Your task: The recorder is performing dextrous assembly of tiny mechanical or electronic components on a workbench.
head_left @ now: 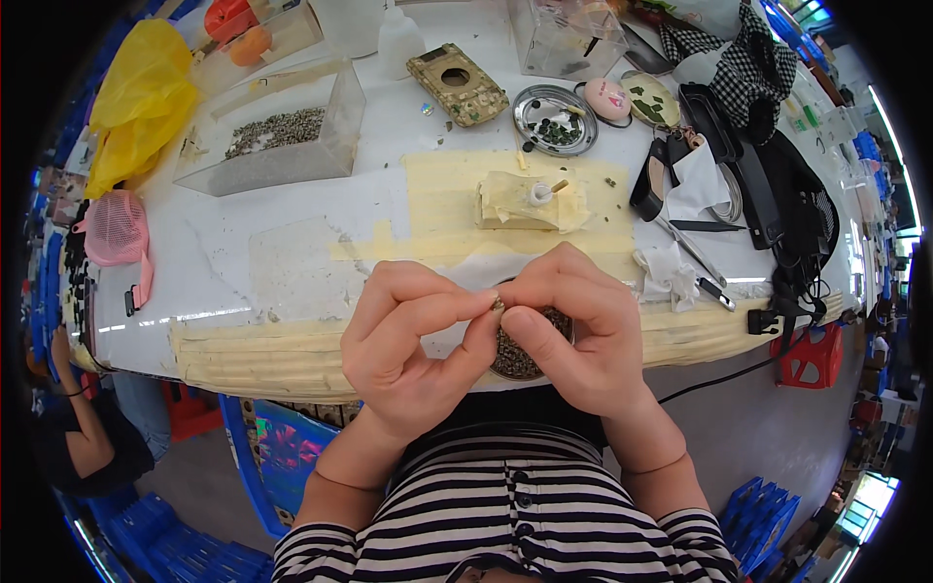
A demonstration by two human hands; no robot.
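Observation:
Over the front edge of the table my left hand (413, 340) and my right hand (588, 321) meet fingertip to fingertip. Between them they pinch a tiny metal-coloured piece (499, 304), too small to name more closely. Just below and partly behind my right hand is a round dish of small brownish-grey metal pieces (518, 358). Beyond the hands stands a tape-covered block (507, 201) with a small white cup (540, 194) and a short stick (560, 186) on it.
A clear bin (335, 146) of similar pieces stands far left, beside a yellow plastic bag (144, 97). Back right are a metal dish (583, 136) with small dark green bits, a pink round object (607, 99) and tweezers (692, 251). Another person's arm (83, 408) shows at left.

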